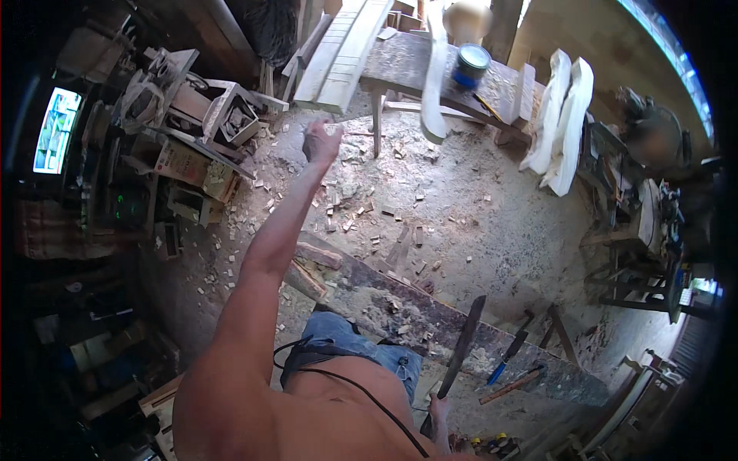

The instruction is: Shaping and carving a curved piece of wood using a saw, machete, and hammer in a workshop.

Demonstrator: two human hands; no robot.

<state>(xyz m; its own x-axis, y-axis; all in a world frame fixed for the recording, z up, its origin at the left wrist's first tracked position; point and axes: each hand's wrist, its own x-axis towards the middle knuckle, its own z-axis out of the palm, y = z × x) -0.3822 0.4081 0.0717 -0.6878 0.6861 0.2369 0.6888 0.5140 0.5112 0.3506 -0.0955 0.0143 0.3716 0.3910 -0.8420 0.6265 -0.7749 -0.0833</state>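
Observation:
My left arm reaches forward over the littered floor. My left hand (323, 142) has its fingers curled near the ends of two pale wooden beams (335, 81); a small pale patch shows between the fingers, but I cannot make out what it is. Low in the view, at my right side, my right hand (438, 411) is wrapped round the lower end of a long dark blade like a machete (464, 338), which points up and away. The blade crosses above a worn plank bench (430, 307). On this bench lie a blue-handled tool (503, 361) and a wooden-handled tool (511, 385).
Wood chips and small offcuts (354, 223) cover the floor. A far workbench (396, 65) bears a blue can (470, 67); a curved wooden piece (435, 84) leans there. Two pale shaped timbers (567, 127) stand right of it. Cluttered shelves (192, 100) line the left.

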